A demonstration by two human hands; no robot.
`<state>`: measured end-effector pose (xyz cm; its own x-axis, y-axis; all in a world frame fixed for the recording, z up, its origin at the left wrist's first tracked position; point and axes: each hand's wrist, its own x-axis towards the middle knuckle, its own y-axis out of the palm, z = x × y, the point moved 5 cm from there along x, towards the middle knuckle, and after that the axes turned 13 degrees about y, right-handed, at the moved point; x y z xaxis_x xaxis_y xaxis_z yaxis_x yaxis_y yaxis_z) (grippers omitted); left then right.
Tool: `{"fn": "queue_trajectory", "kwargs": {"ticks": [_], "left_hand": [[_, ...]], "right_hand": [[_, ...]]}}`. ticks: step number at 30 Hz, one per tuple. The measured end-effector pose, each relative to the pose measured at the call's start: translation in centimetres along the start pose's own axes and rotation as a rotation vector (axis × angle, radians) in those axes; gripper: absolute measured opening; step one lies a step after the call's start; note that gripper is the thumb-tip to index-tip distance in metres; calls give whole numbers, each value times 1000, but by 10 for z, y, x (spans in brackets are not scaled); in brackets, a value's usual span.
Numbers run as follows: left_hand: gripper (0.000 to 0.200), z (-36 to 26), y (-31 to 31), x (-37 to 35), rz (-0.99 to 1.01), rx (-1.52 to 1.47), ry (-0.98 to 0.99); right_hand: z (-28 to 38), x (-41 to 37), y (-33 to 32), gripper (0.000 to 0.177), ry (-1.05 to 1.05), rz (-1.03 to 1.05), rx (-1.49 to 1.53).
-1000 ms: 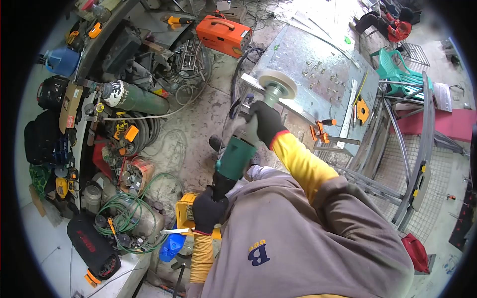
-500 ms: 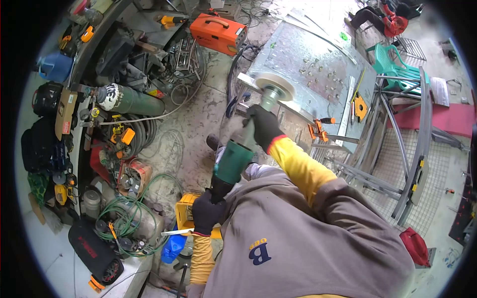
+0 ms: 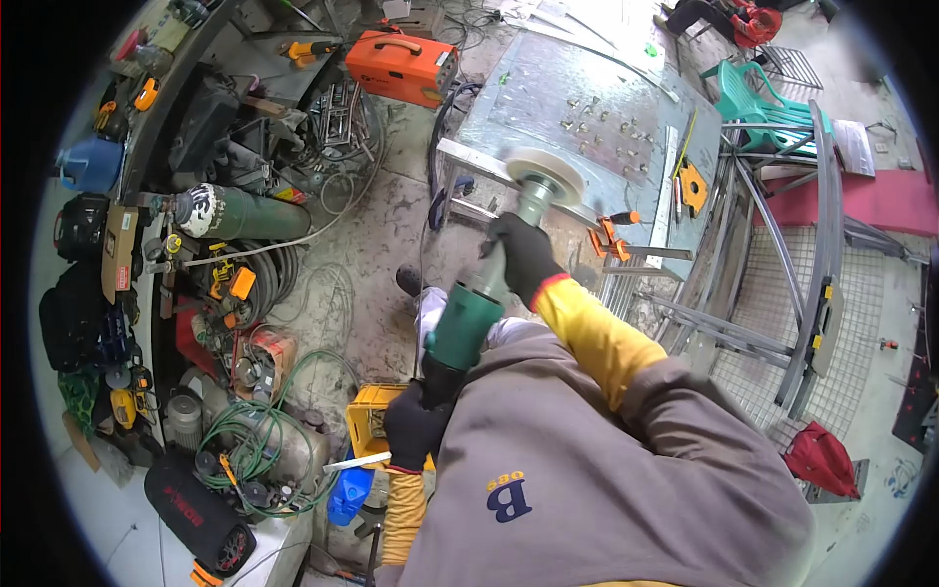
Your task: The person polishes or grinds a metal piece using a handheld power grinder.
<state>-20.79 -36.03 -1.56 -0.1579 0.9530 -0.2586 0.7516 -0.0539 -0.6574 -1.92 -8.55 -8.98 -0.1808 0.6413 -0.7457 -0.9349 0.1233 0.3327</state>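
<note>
Both my gloved hands hold a long green power polisher [image 3: 460, 325] that slants across the front of my body. My right hand [image 3: 523, 252] is wrapped round its narrow neck, just behind the head. Lower down, my left hand [image 3: 413, 423] grips the black rear handle. A pale round buffing wheel [image 3: 543, 174] sits at the far end of the tool, its edge blurred. In this view the wheel overlaps a flat metal bar [image 3: 469, 159] lying along the near edge of the metal-topped table [image 3: 533, 108]. An orange clamp [image 3: 611, 238] is at that edge, right of the wheel.
Small metal pieces, a square and an orange-yellow plate [image 3: 693, 188] lie on the table. Behind it stand an orange welding machine [image 3: 401, 68] and a green chair [image 3: 748, 103]. A gas cylinder [image 3: 254, 220], hoses and tools crowd the left. Steel frames [image 3: 763, 196] stand right; a person sits beyond.
The view has shifted, so the table and room sit farther left. The buffing wheel has moved rightward along the metal bar. Both hands keep their hold on the polisher.
</note>
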Motion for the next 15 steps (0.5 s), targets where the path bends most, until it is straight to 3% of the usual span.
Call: {"fn": "queue_trajectory", "kwargs": {"ticks": [1, 6, 11, 13, 14, 15], "left_hand": [[40, -2, 6, -3, -1, -1, -3], [42, -6, 19, -9, 68, -20, -6], [38, 4, -3, 0, -43, -103, -33], [32, 20, -15, 7, -118, -6, -35], [26, 21, -24, 13, -172, -8, -24], [26, 24, -31, 15, -169, -6, -22]], "right_hand": [[5, -16, -8, 8, 124, -91, 132], [3, -23, -27, 7, 165, -106, 179], [2, -5, 39, 5, 130, -68, 74], [6, 2, 76, 6, 157, -73, -13], [15, -2, 96, 8, 96, -24, -63], [-9, 41, 98, 10, -492, 186, -298]]}}
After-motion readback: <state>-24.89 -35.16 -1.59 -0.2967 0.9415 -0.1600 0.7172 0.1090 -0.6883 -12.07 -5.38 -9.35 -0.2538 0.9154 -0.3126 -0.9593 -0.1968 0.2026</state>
